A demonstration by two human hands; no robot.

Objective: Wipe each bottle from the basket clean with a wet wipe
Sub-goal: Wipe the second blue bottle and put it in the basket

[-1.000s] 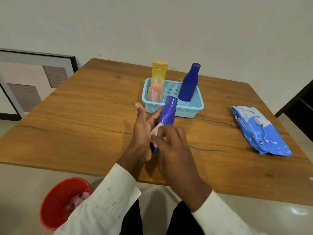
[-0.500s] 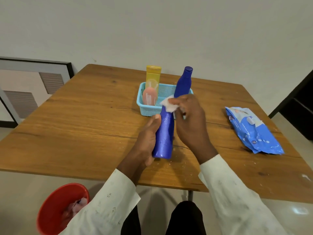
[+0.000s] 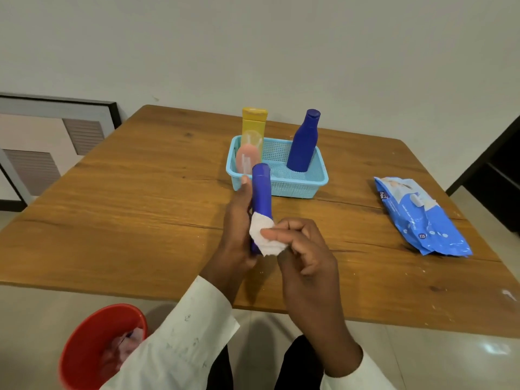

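Step in hand: wiping of one blue bottle (image 3: 261, 192), held above the wooden table (image 3: 140, 206) just in front of the basket (image 3: 306, 187).
Left hand (image 3: 239, 235): wrapped around the bottle from the left side, thumb up near the cap, fingers hidden behind the body; bottle kept nearly upright, cap away from the person.
Right hand (image 3: 301, 249): fingers curled, pinching a crumpled white wet wipe (image 3: 264, 237) and pressing it against the lower part of the bottle.
Still in basket: a second blue bottle (image 3: 304, 142) standing at the right side, a yellow bottle (image 3: 254, 128) at the back left, and a pinkish clear-topped bottle (image 3: 247, 159) in front of the yellow one.
Pack of wipes (image 3: 422, 218): lying flat on the table, well apart to the right of the basket.
Red bin (image 3: 98, 347): on the floor at lower left, with some crumpled material inside, probably used wipes, but too blurred to be sure.
Progress, as a judgement: somewhere in the middle; one bottle under cleaning, three waiting in the basket. Impossible to tell whether any of those three is already wiped.
Left to do: finish the lower body of this bottle, put it down, then take the next ones in turn, probably with a fresh wipe.
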